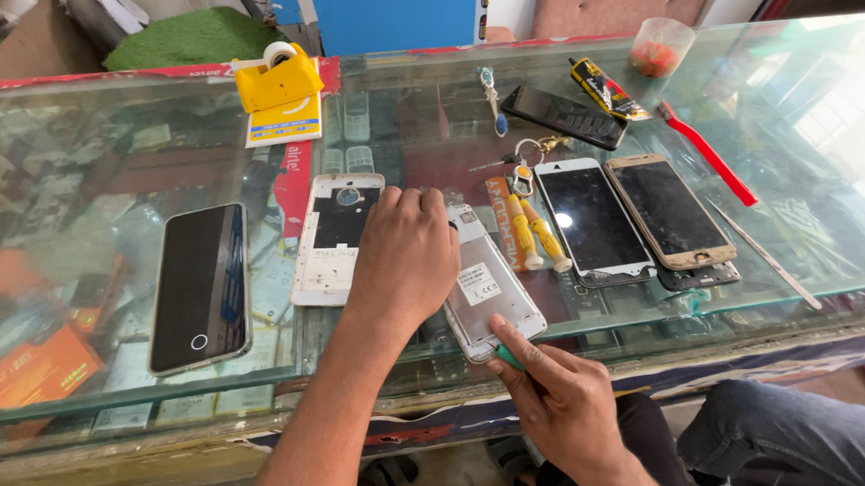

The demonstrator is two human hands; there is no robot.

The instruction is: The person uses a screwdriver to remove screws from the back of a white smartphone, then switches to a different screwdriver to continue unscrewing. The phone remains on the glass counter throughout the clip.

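A glass display counter [88, 151] lies under both hands. The left hand [404, 259] rests palm down, fingers together, on an opened white phone with a silver battery [488, 289]; its long axis runs away from the person, tilting slightly left. At its near end, the right hand [556, 398] pinches a small green pick [508, 356]. Beyond the right hand, a clear plastic cup [659, 46] holds small reddish bits.

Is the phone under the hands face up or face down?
Face down. The phone shows its silver back with a white label, no screen. The left hand presses it; the right hand works its lower edge.
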